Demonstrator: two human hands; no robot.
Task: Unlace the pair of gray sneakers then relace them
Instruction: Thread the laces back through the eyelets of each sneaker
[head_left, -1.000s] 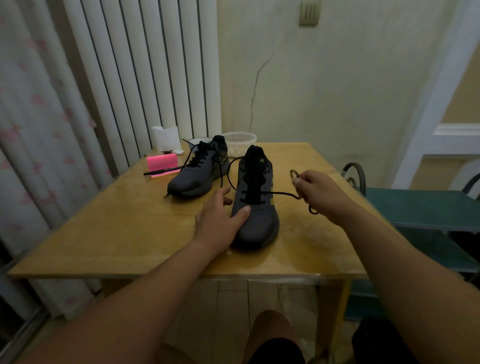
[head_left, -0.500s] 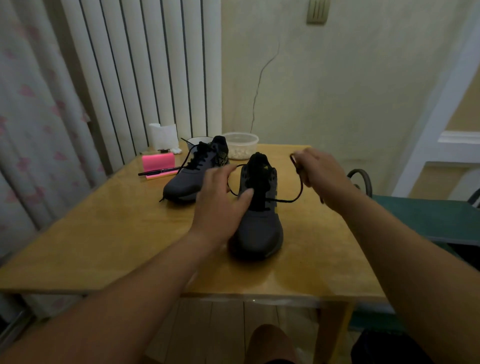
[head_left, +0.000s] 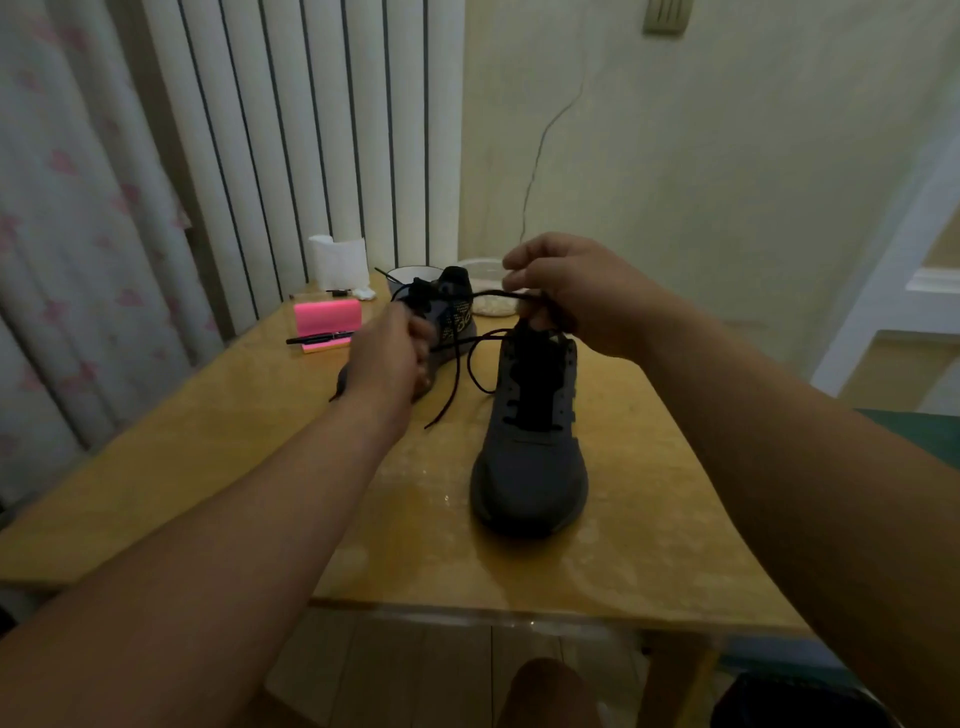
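Head view: a wooden table (head_left: 208, 467) fills the middle of the frame. There are curtains and white vertical slats at the upper left and a cracked pale wall at the upper right.
Back left of table: a pink pad (head_left: 327, 316) has a dark pen (head_left: 318, 339) lying along its near edge. A white paper holder (head_left: 337, 262) stands behind it, and a white bowl (head_left: 410, 273) is just to the right.
Left hand (head_left: 387, 358): it is left of centre and raised over the table, with fingers curled tight on a strand of the black lace (head_left: 470, 340).
Far sneaker (head_left: 453, 306): it is gray with a black collar and a yellow-patterned side, and stands on its sole behind the left hand, which hides much of it. Its long axis slants across the frame, with the heel at upper centre and the toe toward the lower left.
Lace: it is thin, black and loose. One strand runs from the left hand rightward to the near sneaker's collar, a loop sags below it, and a free end trails down toward the table.
Near sneaker (head_left: 530, 447): it sits at the centre of the frame, dark gray with a black tongue, upright on its sole on the table. Its long axis is nearly vertical in the frame, toe toward the bottom edge and heel toward the wall. The lacing over the tongue is too dark to make out.
Right hand (head_left: 576, 293): it is right of centre, above the near sneaker's collar. The thumb and fingers are pinched on another strand of the lace, which stretches left from the fingertips.
Behind right hand: a clear container (head_left: 485, 307) with pale contents is partly hidden.
Right edge: a green seat (head_left: 924, 431).
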